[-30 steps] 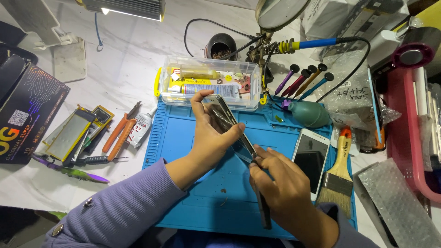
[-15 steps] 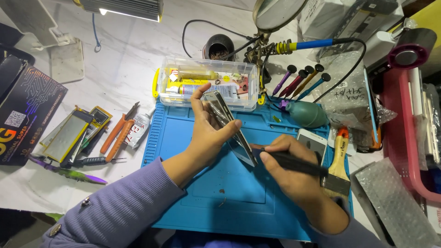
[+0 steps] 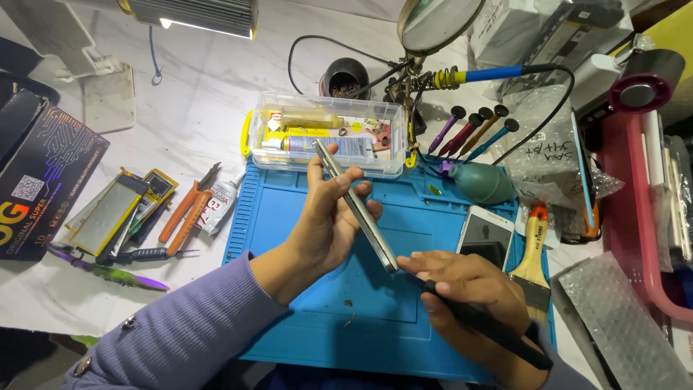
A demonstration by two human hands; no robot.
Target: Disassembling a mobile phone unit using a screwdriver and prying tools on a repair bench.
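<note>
My left hand [image 3: 328, 220] grips a thin silver phone [image 3: 355, 206] edge-on, tilted above the blue work mat [image 3: 289, 209]. My right hand [image 3: 469, 289] holds a black pen-like tool [image 3: 484, 325], its tip close to the phone's lower corner. Both hands are over the middle of the mat. My sleeves are lilac.
A clear plastic box [image 3: 326, 133] of small parts sits at the mat's far edge. A white phone [image 3: 485, 237], a brush [image 3: 533, 256] and a teal blower [image 3: 482, 184] lie to the right. Orange cutters [image 3: 184, 217], batteries [image 3: 115, 209] and a dark box [image 3: 40, 188] are on the left.
My right hand has turned the black tool from pointing down to lying sideways and lower, near the phone's bottom corner. My left hand has tilted the phone more edge-on.
</note>
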